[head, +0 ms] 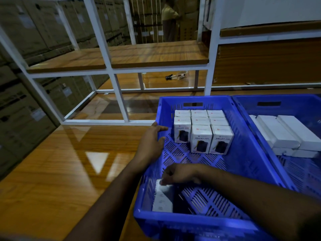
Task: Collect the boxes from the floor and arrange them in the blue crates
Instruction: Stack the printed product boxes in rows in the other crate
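Head view is showing the wooden floor (52, 171) carrying two blue crates side by side. Inside the left crate (243, 164), upright white boxes (201, 131) are standing in rows at its far end. My left hand (152, 141) is resting on the crate's left rim, grip relaxed. My right hand (180, 173) is pinching a white box (163, 199) lying in the near corner.

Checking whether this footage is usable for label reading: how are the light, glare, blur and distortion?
Head view: dim overall, bright glare patches on the glossy floor; wide-angle bending of the white rack; boxes in the blue crate readable, though the box under the right hand is motion-blurred.
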`<state>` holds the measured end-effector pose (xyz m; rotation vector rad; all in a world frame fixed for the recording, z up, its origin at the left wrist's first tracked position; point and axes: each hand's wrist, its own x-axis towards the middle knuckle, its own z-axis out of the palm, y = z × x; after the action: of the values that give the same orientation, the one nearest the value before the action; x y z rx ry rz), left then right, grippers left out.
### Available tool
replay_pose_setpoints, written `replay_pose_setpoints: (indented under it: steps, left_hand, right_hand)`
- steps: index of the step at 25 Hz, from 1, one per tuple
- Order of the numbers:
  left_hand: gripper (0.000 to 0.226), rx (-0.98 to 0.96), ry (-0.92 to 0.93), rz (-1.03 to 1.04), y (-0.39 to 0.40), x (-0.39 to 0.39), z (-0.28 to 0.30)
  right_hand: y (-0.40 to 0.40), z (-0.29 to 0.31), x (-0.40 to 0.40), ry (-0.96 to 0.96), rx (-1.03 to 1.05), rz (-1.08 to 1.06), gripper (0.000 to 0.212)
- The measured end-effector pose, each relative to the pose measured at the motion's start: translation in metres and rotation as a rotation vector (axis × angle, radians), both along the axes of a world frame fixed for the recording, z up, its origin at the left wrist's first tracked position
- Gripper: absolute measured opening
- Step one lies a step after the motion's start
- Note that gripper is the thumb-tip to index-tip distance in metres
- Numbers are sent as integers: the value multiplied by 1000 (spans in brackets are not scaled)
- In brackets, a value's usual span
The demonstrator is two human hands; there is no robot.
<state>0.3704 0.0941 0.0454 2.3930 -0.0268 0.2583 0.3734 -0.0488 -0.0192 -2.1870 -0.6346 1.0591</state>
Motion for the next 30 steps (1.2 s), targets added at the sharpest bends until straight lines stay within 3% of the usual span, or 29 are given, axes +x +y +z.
replay_pose_setpoints:
  steps: [2,8,12,17,20,30]
  left_hand:
    - [41,-82,19,-19,5,-2,-3]
    - [38,-392,-28,-43,7,-7,-8]
    - [35,-414,-34,-53,4,-8,-7]
    - [33,-464,-19,-53,3,-8,-7]
    - [32,-483,-23,-64,3,-9,-5]
    - [34,-396,-37,-46,5,-5,-10]
  right_hand:
    - [2,-4,-4,96,44,-23,22]
    - [1,-3,-8,148,63,-214,36]
    - [1,-7,-7,167,36,-237,49]
    - [-6,-2,-3,255,-23,-145,33]
    - [-7,-6,0,243,-70,-89,37]
    - [-13,-1,9,422,62,-214,39]
